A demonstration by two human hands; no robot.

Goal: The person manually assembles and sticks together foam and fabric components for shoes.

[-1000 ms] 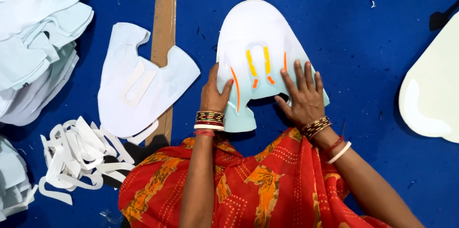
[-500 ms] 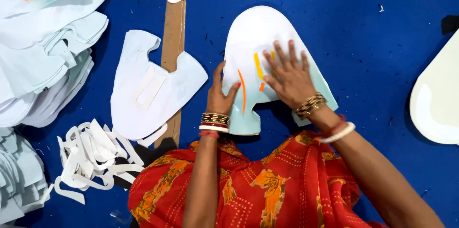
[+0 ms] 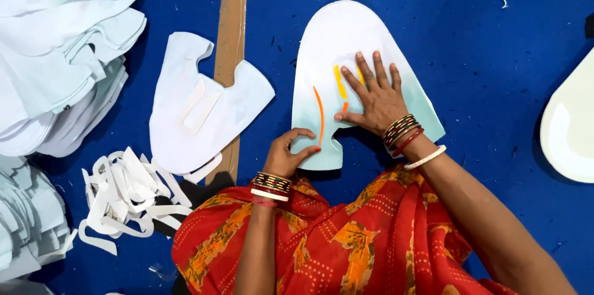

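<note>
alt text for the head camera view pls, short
A person's right hand presses flat on a white-to-teal shoe-upper cutout with orange and yellow stripes on a blue surface, while the left hand pinches its lower edge. Stacked pale cutouts lie at left.

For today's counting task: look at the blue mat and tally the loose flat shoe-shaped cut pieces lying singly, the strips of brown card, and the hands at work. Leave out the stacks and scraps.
White-to-mint flat piece with orange and yellow stripes, under both hands: 1
Plain white flat cut piece: 1
Brown card strip: 1
Hands, left hand and right hand: 2
Total: 5
</note>
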